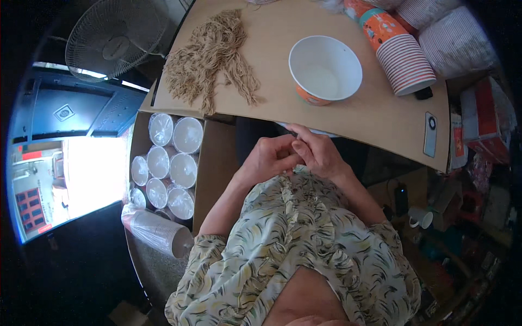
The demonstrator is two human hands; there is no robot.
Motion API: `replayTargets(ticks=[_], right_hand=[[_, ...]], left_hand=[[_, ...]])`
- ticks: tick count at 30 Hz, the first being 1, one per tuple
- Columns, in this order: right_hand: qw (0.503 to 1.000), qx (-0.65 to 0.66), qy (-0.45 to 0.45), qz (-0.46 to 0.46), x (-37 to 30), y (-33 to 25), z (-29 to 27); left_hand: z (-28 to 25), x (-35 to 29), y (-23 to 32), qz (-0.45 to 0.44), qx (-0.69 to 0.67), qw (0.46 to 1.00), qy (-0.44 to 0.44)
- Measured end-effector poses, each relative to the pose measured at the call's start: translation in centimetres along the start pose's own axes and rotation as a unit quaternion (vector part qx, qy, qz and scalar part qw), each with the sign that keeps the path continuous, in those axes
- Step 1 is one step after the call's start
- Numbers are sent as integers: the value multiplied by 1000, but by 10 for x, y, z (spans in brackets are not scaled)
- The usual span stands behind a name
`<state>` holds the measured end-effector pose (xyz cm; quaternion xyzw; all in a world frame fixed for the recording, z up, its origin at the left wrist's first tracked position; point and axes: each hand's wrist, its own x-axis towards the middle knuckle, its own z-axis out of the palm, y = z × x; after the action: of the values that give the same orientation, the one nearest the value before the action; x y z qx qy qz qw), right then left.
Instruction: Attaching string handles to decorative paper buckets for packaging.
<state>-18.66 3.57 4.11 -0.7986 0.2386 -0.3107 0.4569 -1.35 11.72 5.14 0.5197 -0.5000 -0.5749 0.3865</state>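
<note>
Your left hand point(266, 160) and right hand point(322, 156) meet at the near edge of the tan worktop point(272, 65), fingers curled. Small dark item point(293, 133) at your right fingertips, kind unclear; how firmly either grip closes, cannot tell. Beyond: white-lined orange round tub point(326, 68), upright; left of it, beige stringy yarn heap point(209, 54).

looks like a packing workshop: boxed cups point(184, 170) beside the table point(272, 32), stacked cups point(401, 58) and string point(205, 61) on it.
</note>
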Motion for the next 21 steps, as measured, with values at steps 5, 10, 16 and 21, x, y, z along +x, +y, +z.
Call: replayTargets(ticks=[5, 10, 16, 21], right_hand=[[990, -122, -51, 52, -16, -14, -30], [997, -49, -47, 35, -39, 0, -42], [982, 97, -42, 155, -69, 10, -65], [963, 190, -18, 188, -72, 7, -54]], left_hand=[[-7, 4, 8, 16, 106, 994, -21], [-2, 12, 13, 29, 149, 987, -49], [6, 20, 20, -3, 117, 990, -77], [23, 30, 28, 48, 186, 976, -101]])
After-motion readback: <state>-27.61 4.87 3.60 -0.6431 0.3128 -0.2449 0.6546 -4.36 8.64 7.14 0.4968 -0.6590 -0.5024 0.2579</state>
